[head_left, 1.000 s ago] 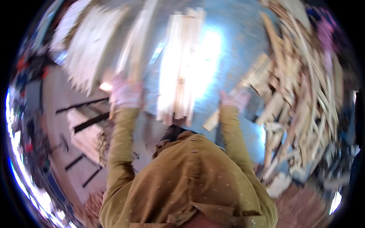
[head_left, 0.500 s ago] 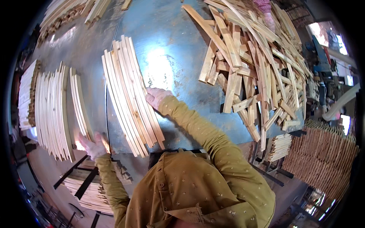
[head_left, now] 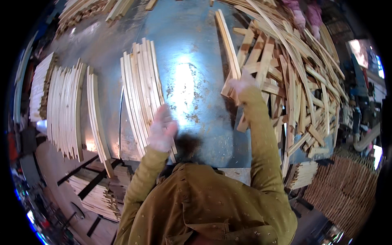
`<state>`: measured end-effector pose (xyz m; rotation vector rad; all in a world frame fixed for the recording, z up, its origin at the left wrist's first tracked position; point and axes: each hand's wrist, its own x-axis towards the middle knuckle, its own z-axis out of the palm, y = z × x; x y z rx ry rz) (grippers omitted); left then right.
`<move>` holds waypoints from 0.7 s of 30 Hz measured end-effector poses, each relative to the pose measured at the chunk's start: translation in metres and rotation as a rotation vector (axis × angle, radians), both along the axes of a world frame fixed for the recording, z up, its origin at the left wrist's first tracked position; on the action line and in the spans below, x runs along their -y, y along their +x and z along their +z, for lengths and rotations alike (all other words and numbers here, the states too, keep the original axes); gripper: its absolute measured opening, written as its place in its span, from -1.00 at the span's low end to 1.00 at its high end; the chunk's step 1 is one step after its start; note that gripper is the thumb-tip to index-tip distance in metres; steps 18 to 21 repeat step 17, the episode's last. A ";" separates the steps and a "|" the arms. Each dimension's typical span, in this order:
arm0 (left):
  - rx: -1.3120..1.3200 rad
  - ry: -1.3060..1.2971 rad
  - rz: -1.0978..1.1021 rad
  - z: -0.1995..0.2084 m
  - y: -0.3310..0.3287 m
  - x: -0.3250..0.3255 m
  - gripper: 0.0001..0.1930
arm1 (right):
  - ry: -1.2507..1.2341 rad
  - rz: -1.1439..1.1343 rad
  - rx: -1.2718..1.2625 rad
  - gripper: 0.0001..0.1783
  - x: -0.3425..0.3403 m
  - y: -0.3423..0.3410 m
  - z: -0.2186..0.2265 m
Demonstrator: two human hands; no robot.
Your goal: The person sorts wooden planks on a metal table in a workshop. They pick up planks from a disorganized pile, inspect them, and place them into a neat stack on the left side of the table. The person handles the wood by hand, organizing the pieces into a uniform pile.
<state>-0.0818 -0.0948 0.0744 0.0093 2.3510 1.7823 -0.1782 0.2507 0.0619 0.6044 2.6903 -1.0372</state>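
- The left hand (head_left: 162,130) is seen blurred over the near end of a neat row of pale, slightly curved wooden slats (head_left: 143,96) laid side by side on the grey-blue metal tabletop (head_left: 192,81); whether its fingers are spread or curled cannot be told, and nothing is clearly gripped.
- The right hand (head_left: 243,83) is stretched to the near edge of the loose heap of pale wooden strips (head_left: 294,81) on the right side of the table; it rests on or just above the ends of a few strips, and a grasp cannot be confirmed.
- Further ordered stacks of the same slats (head_left: 61,106) lie well to the left, apart from the row under the left hand.
- Another person's gloved hand (head_left: 299,18) is visible at the far side of the heap.
- Judged risks: the heap is tangled, so one strip drawn out could drag neighbours off the table edge; the aligned row could be knocked askew by the left sleeve; splinters are likely on rough-cut wood handled bare.
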 end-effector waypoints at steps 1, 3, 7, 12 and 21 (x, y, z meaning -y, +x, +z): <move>0.039 0.081 -0.117 -0.023 -0.001 -0.013 -0.33 | -0.618 -0.033 -0.037 -0.28 0.020 0.021 0.003; 0.585 0.598 -0.139 -0.031 -0.005 -0.051 -0.30 | -1.334 -0.172 0.027 -0.41 0.053 0.061 0.003; 0.841 0.667 -0.062 -0.048 -0.020 -0.093 -0.47 | -1.136 -0.299 -0.128 -0.43 0.085 0.114 -0.039; 0.659 0.216 -0.041 -0.058 -0.019 -0.086 -0.51 | -1.105 -0.322 -0.051 -0.40 0.077 0.121 -0.036; 0.531 -0.501 -0.030 -0.038 -0.009 -0.072 -0.27 | -1.382 -0.375 0.154 -0.37 0.084 0.124 -0.094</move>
